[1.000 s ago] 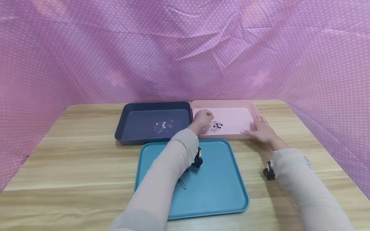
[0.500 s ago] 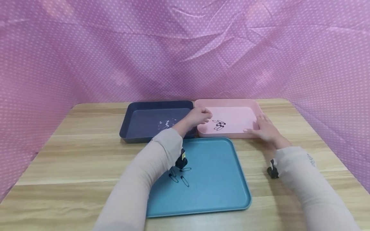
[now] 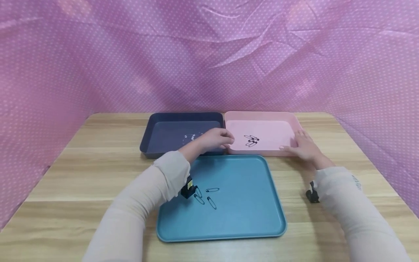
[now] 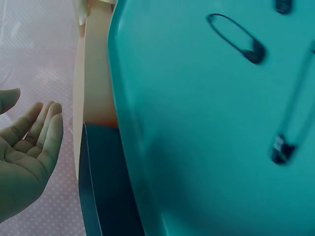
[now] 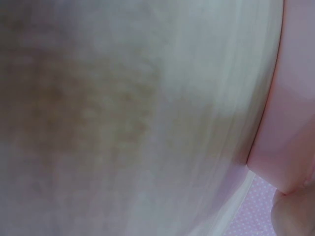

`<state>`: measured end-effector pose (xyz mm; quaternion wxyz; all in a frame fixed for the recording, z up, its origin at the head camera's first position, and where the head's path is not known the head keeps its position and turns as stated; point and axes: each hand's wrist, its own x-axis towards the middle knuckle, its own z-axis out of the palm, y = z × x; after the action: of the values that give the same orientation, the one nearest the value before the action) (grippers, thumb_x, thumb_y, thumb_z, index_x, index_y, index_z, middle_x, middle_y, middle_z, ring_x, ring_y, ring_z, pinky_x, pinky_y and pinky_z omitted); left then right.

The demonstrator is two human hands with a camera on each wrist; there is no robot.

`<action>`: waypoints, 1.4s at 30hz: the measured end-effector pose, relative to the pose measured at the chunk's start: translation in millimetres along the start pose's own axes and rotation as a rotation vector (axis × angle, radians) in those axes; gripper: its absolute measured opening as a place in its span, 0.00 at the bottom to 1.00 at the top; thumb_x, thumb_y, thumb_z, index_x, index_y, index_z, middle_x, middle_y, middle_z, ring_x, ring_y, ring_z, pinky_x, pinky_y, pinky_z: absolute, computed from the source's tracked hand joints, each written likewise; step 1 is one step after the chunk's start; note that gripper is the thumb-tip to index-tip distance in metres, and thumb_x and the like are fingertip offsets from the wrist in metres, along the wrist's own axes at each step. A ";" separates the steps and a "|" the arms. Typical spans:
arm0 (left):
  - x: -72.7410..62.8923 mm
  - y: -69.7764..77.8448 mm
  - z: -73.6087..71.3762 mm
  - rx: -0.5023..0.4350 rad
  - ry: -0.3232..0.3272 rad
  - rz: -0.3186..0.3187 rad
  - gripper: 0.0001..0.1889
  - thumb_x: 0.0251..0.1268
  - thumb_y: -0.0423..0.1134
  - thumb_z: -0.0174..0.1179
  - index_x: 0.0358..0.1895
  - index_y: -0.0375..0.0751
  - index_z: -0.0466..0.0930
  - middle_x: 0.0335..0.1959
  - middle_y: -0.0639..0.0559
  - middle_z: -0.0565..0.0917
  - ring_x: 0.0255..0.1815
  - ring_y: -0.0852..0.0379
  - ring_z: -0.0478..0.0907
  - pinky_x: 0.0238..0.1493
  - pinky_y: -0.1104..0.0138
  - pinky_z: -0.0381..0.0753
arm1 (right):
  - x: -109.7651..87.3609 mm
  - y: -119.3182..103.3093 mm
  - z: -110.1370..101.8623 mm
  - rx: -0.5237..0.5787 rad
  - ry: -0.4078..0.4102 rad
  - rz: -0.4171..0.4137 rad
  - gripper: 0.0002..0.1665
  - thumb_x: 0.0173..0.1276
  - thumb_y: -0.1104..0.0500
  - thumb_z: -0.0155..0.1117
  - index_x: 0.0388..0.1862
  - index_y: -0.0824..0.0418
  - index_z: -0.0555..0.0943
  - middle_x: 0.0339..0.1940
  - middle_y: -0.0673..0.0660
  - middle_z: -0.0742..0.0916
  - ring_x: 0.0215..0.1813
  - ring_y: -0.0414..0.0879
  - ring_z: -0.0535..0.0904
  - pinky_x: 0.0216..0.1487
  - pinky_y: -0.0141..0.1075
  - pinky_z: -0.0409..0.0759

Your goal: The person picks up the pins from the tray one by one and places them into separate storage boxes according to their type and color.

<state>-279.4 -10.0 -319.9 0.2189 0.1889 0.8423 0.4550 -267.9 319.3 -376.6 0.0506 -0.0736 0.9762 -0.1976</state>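
Note:
My left hand (image 3: 212, 140) hovers over the place where the navy tray (image 3: 167, 131) and the pink tray (image 3: 271, 131) meet. In the left wrist view its fingers (image 4: 51, 132) are loosely bent, thumb apart, holding nothing visible. My right hand (image 3: 306, 150) rests against the pink tray's front right corner, thumb at the front wall and fingers along the side. Several black safety pins (image 3: 252, 140) lie in the pink tray. Silver safety pins (image 3: 188, 137) lie in the navy tray, partly hidden by my left hand. Several black safety pins (image 3: 212, 203) are spread on the teal tray (image 3: 242, 207).
The wooden table (image 3: 108, 160) carries all three trays, teal in front of the other two. A pink dotted cloth (image 3: 209, 72) hangs behind and at both sides. Small black devices (image 3: 188, 187) are at both wrists.
My left hand has drawn back leftward out of the pink tray, its fingers loosening. The pins on the teal tray have come into view from behind the arm. The right hand stays at the corner.

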 end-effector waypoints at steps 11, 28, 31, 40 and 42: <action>-28.8 -17.1 -5.3 0.041 -0.032 -0.014 0.15 0.60 0.42 0.52 0.47 0.40 0.73 0.40 0.51 0.77 0.40 0.60 0.75 0.41 0.70 0.72 | -2.5 -1.1 -0.2 -0.010 0.013 -0.012 0.59 0.57 0.35 0.49 0.62 0.79 0.36 0.62 0.77 0.42 0.64 0.66 0.32 0.59 0.54 0.33; -71.5 -52.6 -14.3 0.076 -0.137 -0.029 0.15 0.58 0.40 0.54 0.46 0.37 0.74 0.39 0.52 0.77 0.40 0.57 0.74 0.42 0.67 0.72 | -2.2 1.4 1.9 -0.018 0.008 -0.013 0.59 0.57 0.35 0.48 0.62 0.79 0.37 0.62 0.76 0.42 0.64 0.64 0.31 0.59 0.53 0.33; -77.9 -58.8 -16.1 0.062 -0.164 -0.022 0.15 0.57 0.39 0.55 0.45 0.36 0.74 0.38 0.52 0.77 0.39 0.54 0.75 0.41 0.65 0.73 | -1.8 2.2 1.9 -0.011 0.004 -0.009 0.59 0.57 0.34 0.48 0.62 0.79 0.37 0.63 0.75 0.41 0.64 0.64 0.30 0.59 0.53 0.32; -89.3 -71.4 -20.1 0.034 -0.221 -0.036 0.13 0.55 0.38 0.57 0.43 0.36 0.75 0.36 0.52 0.78 0.36 0.56 0.75 0.38 0.65 0.74 | -1.3 0.6 0.8 0.024 0.001 0.007 0.60 0.56 0.34 0.49 0.62 0.77 0.35 0.63 0.75 0.39 0.64 0.64 0.29 0.58 0.55 0.32; -90.8 -72.3 -20.0 0.068 -0.232 -0.017 0.13 0.54 0.38 0.57 0.42 0.37 0.76 0.34 0.53 0.79 0.35 0.58 0.75 0.38 0.66 0.73 | -1.2 0.5 0.4 0.016 0.000 0.004 0.60 0.56 0.34 0.49 0.62 0.78 0.35 0.63 0.75 0.40 0.64 0.64 0.29 0.59 0.54 0.32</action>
<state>-223.1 -107.9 -353.6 0.3123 0.2404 0.8277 0.3994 -266.7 319.8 -377.1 0.0515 -0.0714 0.9748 -0.2052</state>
